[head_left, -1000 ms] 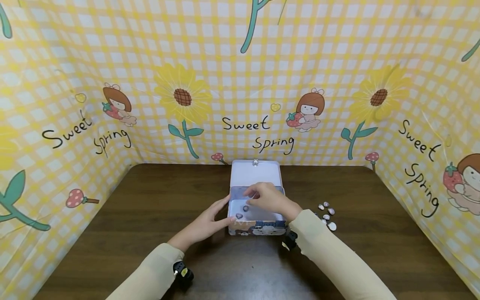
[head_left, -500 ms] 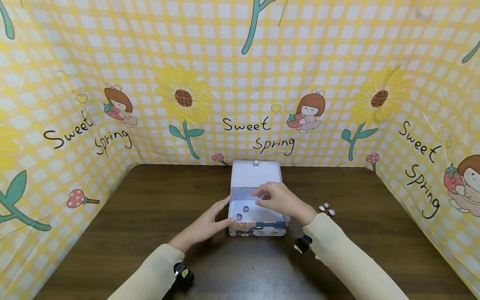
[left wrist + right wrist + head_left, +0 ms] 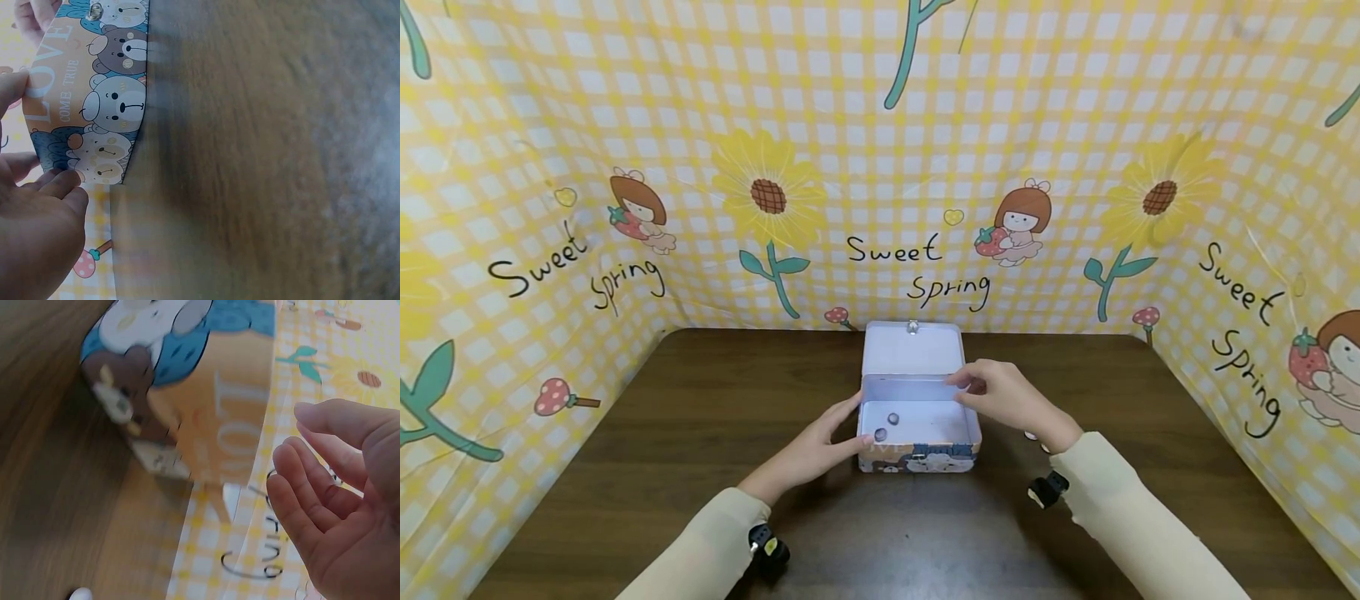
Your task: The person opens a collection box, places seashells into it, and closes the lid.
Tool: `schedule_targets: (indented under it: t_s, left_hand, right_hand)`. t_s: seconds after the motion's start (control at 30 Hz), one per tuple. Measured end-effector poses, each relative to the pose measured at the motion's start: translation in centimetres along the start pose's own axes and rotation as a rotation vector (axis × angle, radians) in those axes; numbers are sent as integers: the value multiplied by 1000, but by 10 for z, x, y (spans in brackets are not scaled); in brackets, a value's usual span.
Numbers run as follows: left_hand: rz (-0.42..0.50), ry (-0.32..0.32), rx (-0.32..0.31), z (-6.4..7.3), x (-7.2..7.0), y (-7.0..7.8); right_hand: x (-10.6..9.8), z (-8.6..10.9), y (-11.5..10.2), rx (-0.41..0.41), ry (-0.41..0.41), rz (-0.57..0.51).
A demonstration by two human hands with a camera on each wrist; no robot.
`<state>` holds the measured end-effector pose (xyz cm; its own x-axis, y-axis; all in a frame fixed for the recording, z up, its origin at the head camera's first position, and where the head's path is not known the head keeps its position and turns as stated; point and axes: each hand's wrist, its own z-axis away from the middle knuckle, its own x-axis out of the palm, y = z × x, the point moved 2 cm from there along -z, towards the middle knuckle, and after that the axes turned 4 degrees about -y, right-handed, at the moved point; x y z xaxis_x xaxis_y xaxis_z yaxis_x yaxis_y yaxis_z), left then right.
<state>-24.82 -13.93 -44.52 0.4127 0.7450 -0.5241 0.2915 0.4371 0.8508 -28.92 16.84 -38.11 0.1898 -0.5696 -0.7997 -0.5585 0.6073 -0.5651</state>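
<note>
A printed tin box (image 3: 917, 458) with bear pictures stands with its lid (image 3: 912, 350) tipped back. Two small, dark, shell-like pieces (image 3: 892, 418) lie inside, toward the left. My left hand (image 3: 808, 450) holds the box by its left front corner, the thumb at the front rim and the fingers along the side. Over the box's right rim hovers my right hand (image 3: 1003, 396), its fingers loosely bent. In the right wrist view nothing shows between the thumb and fingers of this hand (image 3: 337, 494), beside the box (image 3: 231, 412).
Small pale pieces (image 3: 1030, 435) peek out by my right wrist on the dark wooden table (image 3: 722, 375); my forearm hides the area around them. A yellow checked cloth (image 3: 880, 167) with printed flowers hangs behind and at both sides.
My right hand has moved right, from over the middle of the box to its right rim. The loose pieces on the right are now mostly covered by my arm. My left hand stays put.
</note>
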Motion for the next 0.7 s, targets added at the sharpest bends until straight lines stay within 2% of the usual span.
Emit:
schedule_targets:
  t_s: [0.47, 0.7]
  left_hand:
    - [13, -3, -28, 2, 0, 4]
    - [9, 1, -5, 3, 1, 6]
  right_hand:
    - [-23, 39, 44, 124, 29, 27]
    - [-23, 57, 65, 201, -17, 32]
